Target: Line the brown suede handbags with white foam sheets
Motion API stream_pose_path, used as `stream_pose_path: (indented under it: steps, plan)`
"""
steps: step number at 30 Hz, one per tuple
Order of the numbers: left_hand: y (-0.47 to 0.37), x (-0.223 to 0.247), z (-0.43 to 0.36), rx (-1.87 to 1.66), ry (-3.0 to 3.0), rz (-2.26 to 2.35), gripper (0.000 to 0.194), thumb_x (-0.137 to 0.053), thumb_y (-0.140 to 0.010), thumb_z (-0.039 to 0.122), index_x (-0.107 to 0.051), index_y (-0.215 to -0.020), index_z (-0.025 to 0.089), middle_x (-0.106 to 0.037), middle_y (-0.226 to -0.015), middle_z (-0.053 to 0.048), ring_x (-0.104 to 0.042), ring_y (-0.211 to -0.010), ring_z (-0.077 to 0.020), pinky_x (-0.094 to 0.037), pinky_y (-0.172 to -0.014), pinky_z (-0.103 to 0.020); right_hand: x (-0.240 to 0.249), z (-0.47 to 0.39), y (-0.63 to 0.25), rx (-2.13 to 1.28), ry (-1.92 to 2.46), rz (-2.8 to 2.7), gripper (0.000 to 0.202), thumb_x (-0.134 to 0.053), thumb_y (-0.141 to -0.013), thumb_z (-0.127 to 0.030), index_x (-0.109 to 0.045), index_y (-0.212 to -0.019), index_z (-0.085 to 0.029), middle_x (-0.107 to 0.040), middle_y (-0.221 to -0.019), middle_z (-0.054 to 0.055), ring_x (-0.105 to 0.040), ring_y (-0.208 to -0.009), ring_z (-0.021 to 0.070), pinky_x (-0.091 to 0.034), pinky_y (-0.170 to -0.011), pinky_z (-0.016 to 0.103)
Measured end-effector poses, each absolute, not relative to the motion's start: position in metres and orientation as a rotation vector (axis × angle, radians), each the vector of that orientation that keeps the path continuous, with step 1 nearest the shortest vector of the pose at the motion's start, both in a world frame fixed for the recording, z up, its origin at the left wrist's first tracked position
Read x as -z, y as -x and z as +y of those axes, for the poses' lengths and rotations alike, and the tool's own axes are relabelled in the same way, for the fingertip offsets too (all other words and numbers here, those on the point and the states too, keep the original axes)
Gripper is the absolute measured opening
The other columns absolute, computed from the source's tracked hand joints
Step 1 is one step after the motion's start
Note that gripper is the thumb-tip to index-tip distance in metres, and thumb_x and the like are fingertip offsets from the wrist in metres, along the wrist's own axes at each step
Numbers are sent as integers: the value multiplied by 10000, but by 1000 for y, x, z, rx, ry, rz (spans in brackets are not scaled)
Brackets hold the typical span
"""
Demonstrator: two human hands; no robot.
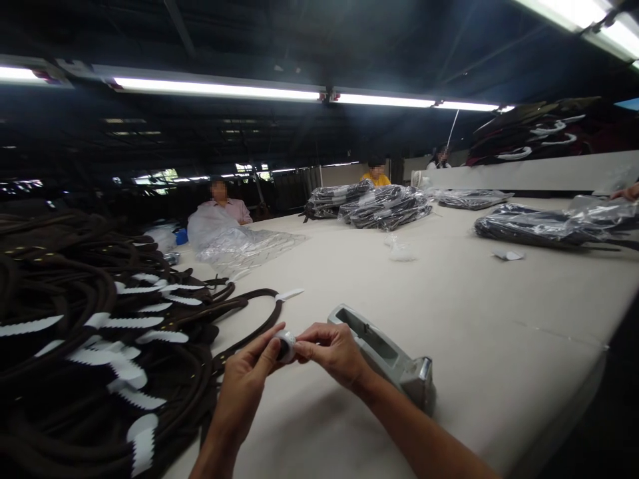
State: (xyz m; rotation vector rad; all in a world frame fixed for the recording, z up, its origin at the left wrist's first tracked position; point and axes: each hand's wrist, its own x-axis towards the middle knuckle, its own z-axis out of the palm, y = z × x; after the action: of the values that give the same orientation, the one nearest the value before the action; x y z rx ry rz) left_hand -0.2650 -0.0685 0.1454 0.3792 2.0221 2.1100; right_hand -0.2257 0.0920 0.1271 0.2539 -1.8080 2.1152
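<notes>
Black in shadow, the roof (324,40) is barely made out. A cream bench (479,306) is piled at left with brown strapped goods (74,273), cropped by the frame. Beside a part-hidden grey dispenser (397,366), the left hand (247,376) and right hand (332,349) are closed by the fingertips on a small white roll (286,346).

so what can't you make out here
In the head view:
- small round whitish roll: partly covered by the left hand and right hand
- long grey dispenser: near side hidden behind right forearm
- dark brown straps: pile cut off by left edge
- co-worker's hand: arm cut off by right edge
</notes>
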Motion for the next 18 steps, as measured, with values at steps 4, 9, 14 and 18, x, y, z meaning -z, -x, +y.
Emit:
stream_pose_path:
  steps: [4, 9, 14, 18]
  plan:
    - [266, -146, -70, -2052, -400, 2097, 667, -750, -710, 510, -620, -1250, 141, -758, -974, -61, -716, -859, -231, -582, -859, -328, -129, 95, 224, -1930, -298, -1926, 206, -724, -771, -346, -771, -749, -146, -693, -687, 52, -637, -642, 159, -513, -616, 265]
    - [270, -143, -72, -1945, -504, 2318, 607, -738, -697, 543, -673, -1181, 182, -731, -1100, -60, -684, -1004, -262, -563, -907, -346, -128, 97, 223, -1909, -286, -1999, 166, -687, -776, -275, -775, -735, -141, -701, -695, 53, -642, -638, 159, -508, -605, 253]
    - [274, -137, -73, -1855, -663, 2476, 558, -713, -708, 553, -694, -1144, 205, -717, -1140, -56, -660, -1066, -271, -549, -937, -364, -127, 99, 225, -1992, -206, -2021, 133, -682, -723, -222, -768, -701, -122, -702, -674, 58, -643, -624, 163, -501, -591, 251]
    - [273, -137, -73, -1833, -701, 2529, 540, -705, -712, 553, -701, -1131, 212, -722, -1125, -55, -667, -1051, -265, -570, -890, -340, -128, 100, 225, -2056, -172, -2000, 121, -673, -703, -199, -764, -695, -119, -698, -639, 54, -644, -613, 163, -515, -612, 262]
